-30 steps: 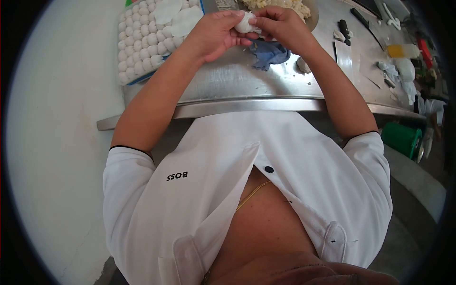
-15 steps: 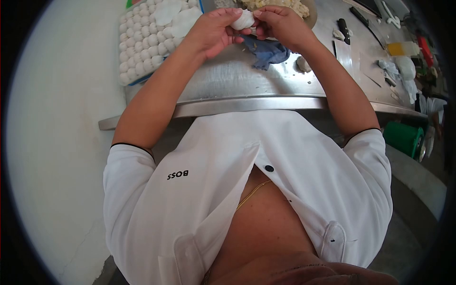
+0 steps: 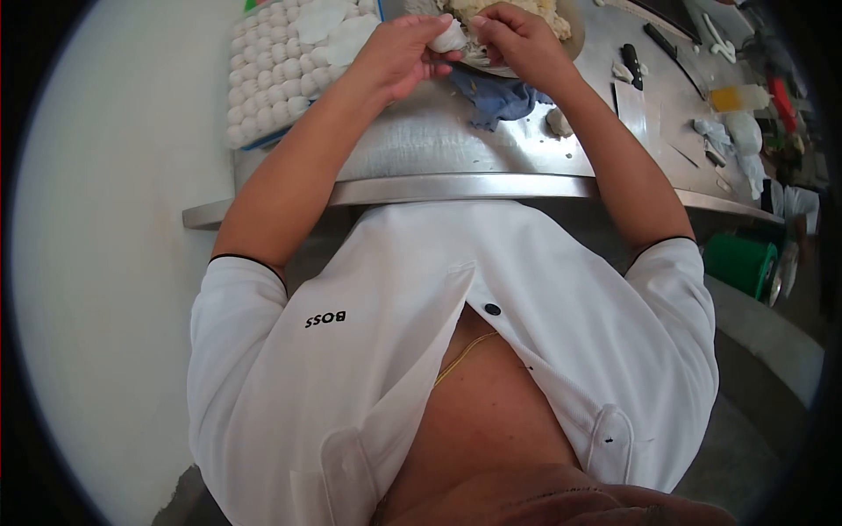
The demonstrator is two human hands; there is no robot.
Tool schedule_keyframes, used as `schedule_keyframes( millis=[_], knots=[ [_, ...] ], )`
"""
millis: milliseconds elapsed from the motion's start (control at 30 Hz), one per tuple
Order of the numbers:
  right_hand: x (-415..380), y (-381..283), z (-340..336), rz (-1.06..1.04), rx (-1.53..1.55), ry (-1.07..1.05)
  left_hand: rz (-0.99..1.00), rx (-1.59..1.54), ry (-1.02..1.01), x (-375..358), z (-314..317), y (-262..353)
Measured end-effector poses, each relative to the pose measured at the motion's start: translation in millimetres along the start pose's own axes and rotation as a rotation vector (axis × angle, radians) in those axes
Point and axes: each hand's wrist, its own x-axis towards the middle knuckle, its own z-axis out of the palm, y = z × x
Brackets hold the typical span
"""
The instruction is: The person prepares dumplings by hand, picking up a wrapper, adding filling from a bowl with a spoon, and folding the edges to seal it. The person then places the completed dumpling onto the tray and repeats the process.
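Near the top of the view my left hand (image 3: 399, 54) is closed around a white dough dumpling (image 3: 451, 37). My right hand (image 3: 524, 44) is just right of it, over a bowl (image 3: 576, 42), fingers curled and thumb drawn in to the index finger. Whether anything small is between those fingertips is hidden. A pale, chunky filling (image 3: 551, 12) fills the bowl. Left of my hands, a tray holds rows of small white dumplings (image 3: 263, 81), with flat dough wrappers (image 3: 353, 39) lying on top. A blue cloth (image 3: 502, 101) lies crumpled beneath the bowl's near side.
On the steel table (image 3: 421, 149), a small lump (image 3: 558, 123) sits near my right forearm. Farther right lie a cleaver (image 3: 630, 101), a black-handled knife (image 3: 674, 54), a bottle of yellow liquid (image 3: 738, 98) and plastic bags. A green bin (image 3: 741, 263) stands below the table edge.
My right hand has come away from the dumpling, leaving a gap. My left hand still holds it. The whole view has shifted slightly.
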Motion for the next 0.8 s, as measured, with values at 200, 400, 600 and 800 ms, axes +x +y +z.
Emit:
schedule_keyframes(
  millis=[200, 400, 600, 800],
  knots=[
    [-12, -8, 24, -0.469, -0.498, 0.082, 0.070, 0.126, 0.312, -15, 22, 5],
    [-7, 6, 27, -0.449, -0.342, 0.030, 0.027, 0.161, 0.221, -42, 29, 19],
    [-19, -18, 25, 0.095, 0.027, -0.061, 0.165, 1.190, 0.434, -71, -55, 46],
    [-10, -26, 52, 0.048, -0.240, -0.344, 0.027, 1.864, 0.348, -93, -125, 66]
  ],
)
